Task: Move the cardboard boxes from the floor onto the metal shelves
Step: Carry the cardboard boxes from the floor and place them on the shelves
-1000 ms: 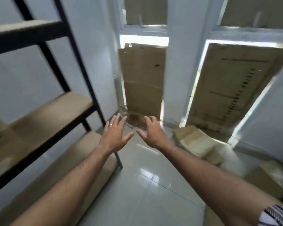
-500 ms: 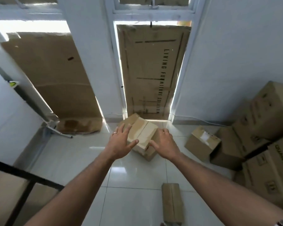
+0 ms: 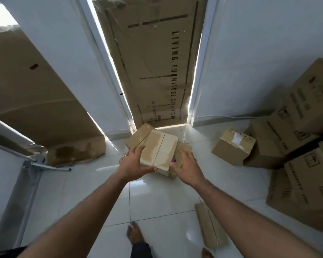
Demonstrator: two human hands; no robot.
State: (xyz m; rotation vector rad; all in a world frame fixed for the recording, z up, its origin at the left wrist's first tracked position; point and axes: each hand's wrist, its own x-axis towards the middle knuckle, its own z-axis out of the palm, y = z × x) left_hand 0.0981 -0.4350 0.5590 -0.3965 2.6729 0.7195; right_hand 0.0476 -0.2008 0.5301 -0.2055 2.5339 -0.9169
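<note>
A: Where's the small taped brown cardboard box [image 3: 157, 151]?

B: Head view: on the white tiled floor [image 3: 157, 198], atop another box. Left hand [image 3: 132, 164] fingers wrap its left edge, thumb underneath; right hand [image 3: 188, 167] spread against its right side.

- The small box [image 3: 158, 148] is brown cardboard, with a wide strip of glossy tape along its top seam.
- The floor [image 3: 162, 200] is white tile, smooth and glossy, with reflections.
- The tall sheet [image 3: 153, 62] is matt brown cardboard with black printed letters.
- The left sheet [image 3: 35, 101] is cardboard with darker stains near the bottom.
- The walls [image 3: 250, 53] look painted white, matt.
</note>
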